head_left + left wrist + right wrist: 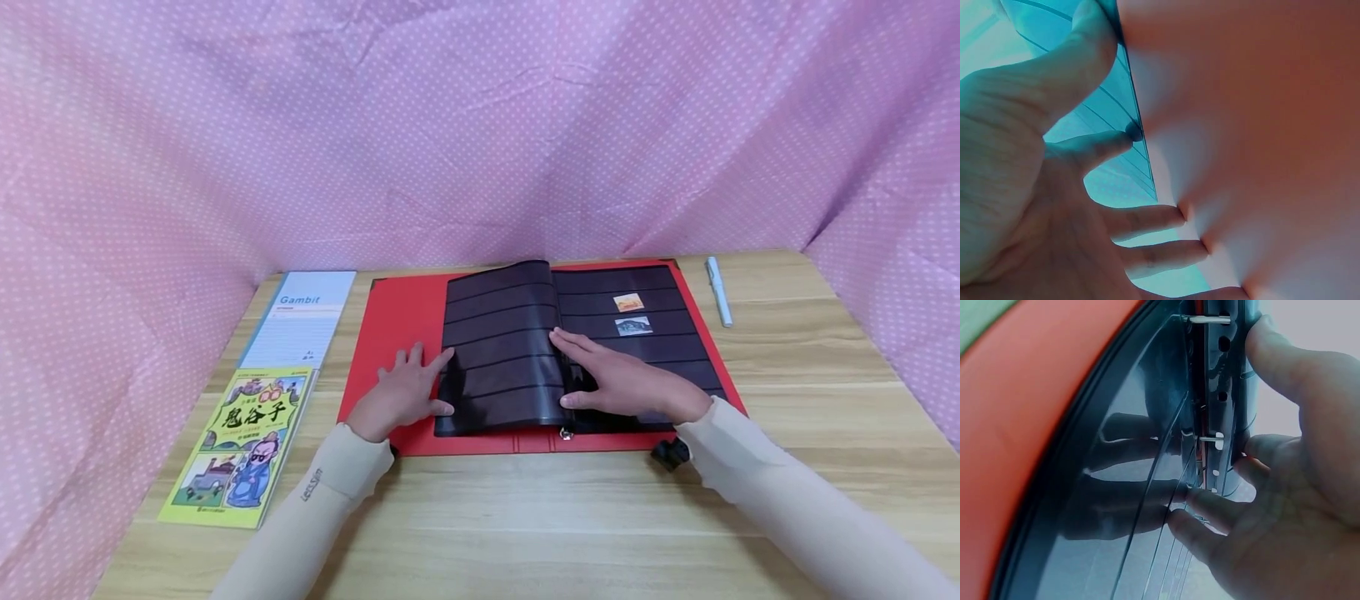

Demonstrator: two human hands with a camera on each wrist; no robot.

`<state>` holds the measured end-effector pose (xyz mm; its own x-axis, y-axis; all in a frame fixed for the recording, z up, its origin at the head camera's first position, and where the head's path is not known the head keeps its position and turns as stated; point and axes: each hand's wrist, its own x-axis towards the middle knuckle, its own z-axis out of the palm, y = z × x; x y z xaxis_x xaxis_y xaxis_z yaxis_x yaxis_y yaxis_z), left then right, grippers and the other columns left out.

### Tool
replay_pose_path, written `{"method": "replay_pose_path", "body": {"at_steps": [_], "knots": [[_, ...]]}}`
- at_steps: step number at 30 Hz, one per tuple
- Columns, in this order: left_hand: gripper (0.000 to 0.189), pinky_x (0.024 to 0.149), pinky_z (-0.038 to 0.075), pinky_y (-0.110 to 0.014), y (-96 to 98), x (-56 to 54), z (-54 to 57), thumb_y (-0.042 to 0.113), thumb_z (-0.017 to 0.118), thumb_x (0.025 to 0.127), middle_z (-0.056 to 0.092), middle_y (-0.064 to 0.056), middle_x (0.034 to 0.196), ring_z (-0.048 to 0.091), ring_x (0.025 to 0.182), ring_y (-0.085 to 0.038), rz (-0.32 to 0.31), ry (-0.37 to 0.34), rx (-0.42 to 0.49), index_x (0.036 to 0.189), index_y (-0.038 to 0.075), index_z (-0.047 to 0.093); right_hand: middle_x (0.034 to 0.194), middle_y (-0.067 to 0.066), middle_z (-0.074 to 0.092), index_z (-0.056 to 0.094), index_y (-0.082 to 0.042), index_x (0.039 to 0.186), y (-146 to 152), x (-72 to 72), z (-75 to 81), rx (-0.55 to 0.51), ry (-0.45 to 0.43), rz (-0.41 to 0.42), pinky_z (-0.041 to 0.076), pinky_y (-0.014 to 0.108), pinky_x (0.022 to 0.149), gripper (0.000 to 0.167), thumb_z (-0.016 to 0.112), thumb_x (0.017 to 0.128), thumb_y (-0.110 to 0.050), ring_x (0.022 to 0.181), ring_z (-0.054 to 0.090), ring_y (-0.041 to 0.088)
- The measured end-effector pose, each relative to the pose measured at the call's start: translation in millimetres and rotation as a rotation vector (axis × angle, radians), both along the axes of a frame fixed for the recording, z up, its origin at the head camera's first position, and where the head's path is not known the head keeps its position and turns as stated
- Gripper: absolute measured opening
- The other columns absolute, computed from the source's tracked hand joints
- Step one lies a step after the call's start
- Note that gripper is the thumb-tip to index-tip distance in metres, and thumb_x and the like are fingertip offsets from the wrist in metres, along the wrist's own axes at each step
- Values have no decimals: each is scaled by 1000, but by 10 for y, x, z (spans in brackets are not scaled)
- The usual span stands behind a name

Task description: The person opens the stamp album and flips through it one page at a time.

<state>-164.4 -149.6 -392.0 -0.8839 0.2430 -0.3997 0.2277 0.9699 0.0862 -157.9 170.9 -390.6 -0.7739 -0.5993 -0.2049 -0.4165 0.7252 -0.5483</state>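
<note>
A red stamp album (408, 312) lies open on the table, with a black strip-pocket page (498, 342) turned to the left and bulging near the ring binding. Fingers spread, my left hand (405, 392) rests at that page's left edge; the thumb and index finger touch the page, and the other fingertips touch the red cover in the left wrist view. My right hand (626, 379) presses beside the metal rings (1210, 320) with extended fingers. On the right black page (660, 350) sit an orange stamp (628, 302) and a dark stamp (633, 326).
Left of the album, a yellow-green comic-style book (240, 450) overlaps the lower edge of a white-and-blue Gambit notebook (300, 321). A light-blue pen (718, 292) lies to the right. Pink dotted cloth (480, 142) hangs behind the wooden table (525, 517).
</note>
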Motion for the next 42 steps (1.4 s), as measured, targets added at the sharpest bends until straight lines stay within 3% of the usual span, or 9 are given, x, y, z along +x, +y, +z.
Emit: {"method": "replay_pose_path", "body": {"at_steps": [5, 9, 16, 21, 28, 31, 37, 42], "knots": [[95, 96, 30, -68, -31, -3, -2, 40, 78, 76, 21, -25, 148, 23, 131, -44, 12, -13, 22, 151, 23, 24, 158, -3, 6, 8, -26, 153, -71, 9, 18, 15, -2, -9, 37, 50, 100, 89, 59, 86, -56, 135, 31, 30], [90, 96, 31, -66, -54, 0, 7, 39, 75, 79, 23, -23, 148, 24, 130, -42, 2, -6, 33, 151, 20, 25, 158, -4, 6, 8, -27, 153, -166, 13, 26, 26, 4, -19, 35, 49, 102, 88, 57, 86, -59, 136, 29, 30], [86, 97, 32, -63, -142, 27, 2, 35, 78, 77, 29, -21, 145, 28, 130, -39, -19, 70, 65, 147, 15, 35, 157, 1, 10, 13, -23, 153, -275, 22, 38, 48, 30, -24, 24, 63, 103, 89, 58, 85, -59, 138, 24, 32], [88, 94, 35, -64, -226, 48, -2, 34, 82, 72, 28, -22, 145, 27, 130, -41, 19, 74, 77, 145, 14, 37, 157, 0, 12, 16, -23, 153, -369, 26, 15, 86, 42, -35, 14, 73, 97, 89, 61, 84, -58, 142, 14, 28], [96, 88, 35, -70, -373, 46, -22, 39, 83, 70, 23, -24, 146, 22, 129, -47, 89, 2, 24, 148, 18, 31, 154, 2, 24, 28, -20, 150, -465, 24, 19, 107, 33, -40, 11, 76, 95, 82, 65, 84, -51, 142, 9, 33], [96, 89, 36, -68, -378, 35, -18, 38, 82, 71, 23, -23, 147, 22, 130, -46, 81, -5, 6, 149, 17, 30, 154, 4, 22, 27, -20, 150, -408, -8, 54, 49, 14, -50, 15, 72, 99, 80, 62, 86, -52, 141, 15, 32], [94, 91, 36, -67, -378, 64, 0, 37, 81, 73, 22, -24, 148, 22, 131, -47, 66, -12, -3, 149, 15, 30, 153, 7, 24, 25, -16, 151, -82, -57, 115, -61, 4, -114, 29, 52, 105, 74, 56, 92, -49, 137, 28, 28], [93, 91, 34, -69, -399, 82, -11, 39, 81, 72, 24, -23, 147, 23, 131, -46, 46, 18, -4, 148, 15, 32, 145, 20, 35, 35, -4, 145, 370, 28, 164, -17, 79, -213, 28, 56, 103, 70, 54, 93, -48, 132, 32, 38]]}}
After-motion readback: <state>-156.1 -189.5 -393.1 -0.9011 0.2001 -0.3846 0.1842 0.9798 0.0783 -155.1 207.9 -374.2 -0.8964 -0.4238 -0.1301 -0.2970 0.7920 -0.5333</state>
